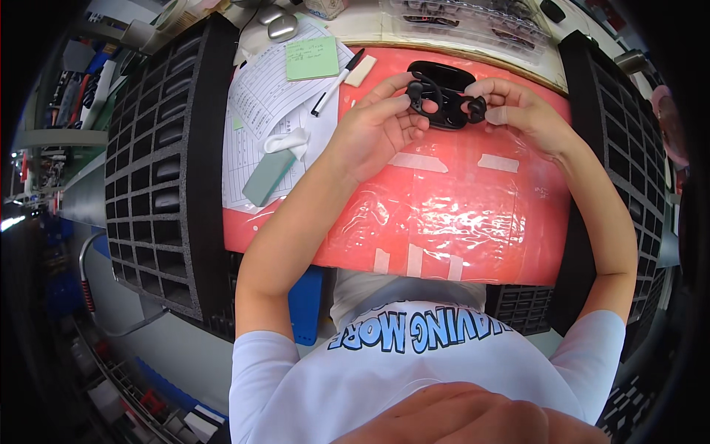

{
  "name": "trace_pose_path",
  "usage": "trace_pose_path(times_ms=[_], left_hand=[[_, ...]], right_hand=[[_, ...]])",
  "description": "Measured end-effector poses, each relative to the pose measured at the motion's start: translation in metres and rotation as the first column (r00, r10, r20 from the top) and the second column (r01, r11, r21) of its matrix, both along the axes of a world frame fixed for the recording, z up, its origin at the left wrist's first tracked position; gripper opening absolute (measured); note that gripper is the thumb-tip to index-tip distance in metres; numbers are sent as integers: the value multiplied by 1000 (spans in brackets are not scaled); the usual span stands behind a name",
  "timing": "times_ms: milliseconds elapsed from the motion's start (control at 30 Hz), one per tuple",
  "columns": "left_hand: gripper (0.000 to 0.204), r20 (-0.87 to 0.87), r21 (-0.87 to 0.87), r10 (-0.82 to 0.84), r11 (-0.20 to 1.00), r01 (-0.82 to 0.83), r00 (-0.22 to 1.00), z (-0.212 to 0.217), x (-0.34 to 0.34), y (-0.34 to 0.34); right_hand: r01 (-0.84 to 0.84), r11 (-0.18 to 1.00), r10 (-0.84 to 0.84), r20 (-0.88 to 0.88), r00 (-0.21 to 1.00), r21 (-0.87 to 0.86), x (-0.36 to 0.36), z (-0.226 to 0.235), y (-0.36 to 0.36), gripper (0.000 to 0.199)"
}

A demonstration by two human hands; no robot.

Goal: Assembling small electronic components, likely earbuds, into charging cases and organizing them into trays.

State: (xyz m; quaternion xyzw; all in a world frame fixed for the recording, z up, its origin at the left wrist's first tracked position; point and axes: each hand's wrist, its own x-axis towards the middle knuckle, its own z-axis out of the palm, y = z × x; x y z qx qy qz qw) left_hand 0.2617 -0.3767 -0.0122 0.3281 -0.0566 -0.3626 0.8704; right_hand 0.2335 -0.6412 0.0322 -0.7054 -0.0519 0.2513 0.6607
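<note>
A black earphone case (442,75) stands with its lid raised at the far part of the red mat (355,222). My left hand (373,129) pinches a black ear-hook earphone (416,95) between thumb and fingers, over the left side of the case. On the other side, my right hand (526,115) grips a second black earphone (476,109) at the fingertips, close to the case's right edge. The two earphones partly cover the inside of the case, so I cannot tell what lies in it.
Black foam trays with many compartments (203,155) flank the mat on both sides. Papers (255,96), a green sticky note (312,58), a pen (339,81) and a grey-green block (269,177) lie at the left. Clear plastic trays (473,29) sit behind.
</note>
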Motion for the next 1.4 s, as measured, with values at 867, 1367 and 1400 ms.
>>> trace_pose_path(times_ms=[867, 1367, 1400], left_hand=[[49, 481, 406, 75, 864, -298, 873, 6, -5, -8], [29, 939, 305, -310, 564, -768, 146, -4, -3, -21], [27, 943, 244, -325, 546, -802, 66, -6, -3, -23]], right_hand=[[56, 997, -55, -7, 998, 60, 1, -6, 4, 39], [196, 922, -65, 366, 928, -333, -9, -8, 20, 25], [205, 904, -19, 444, 896, -375, -10, -3, 16, 23]])
